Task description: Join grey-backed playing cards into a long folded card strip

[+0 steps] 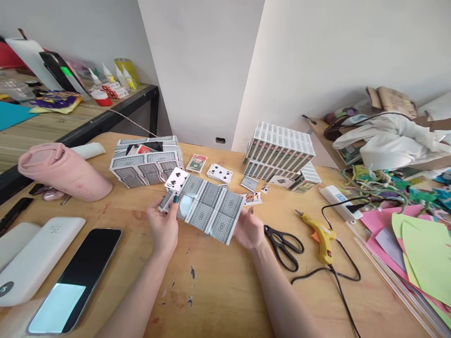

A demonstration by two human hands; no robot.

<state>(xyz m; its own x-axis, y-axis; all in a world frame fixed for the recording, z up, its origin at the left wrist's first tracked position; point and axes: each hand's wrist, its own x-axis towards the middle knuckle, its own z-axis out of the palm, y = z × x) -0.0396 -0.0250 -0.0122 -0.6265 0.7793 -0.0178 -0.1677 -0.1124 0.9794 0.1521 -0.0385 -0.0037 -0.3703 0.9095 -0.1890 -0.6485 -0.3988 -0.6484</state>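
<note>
Both hands hold a panel of joined playing cards [211, 206], grey patterned backs facing up, tilted above the table. My left hand [165, 230] grips its left end, thumb on top; a six of spades card [176, 180], face up, shows at that corner. Around the right end, my right hand [249, 230] is closed, its fingers partly hidden beneath the panel. Behind the left end stands a box covered in card backs [146, 162], with a dark opening on top. Past the panel lie a red and green card pack [196, 163] and a face-up card stack [219, 173].
Stacked card packs [280, 148] stand at the back right. Black scissors [284, 246] and a yellow glue gun [322, 237] with its cord lie right. A phone [75, 281], a white power bank [42, 260] and a pink tumbler [66, 171] occupy the left. Coloured paper [419, 253] covers the right edge.
</note>
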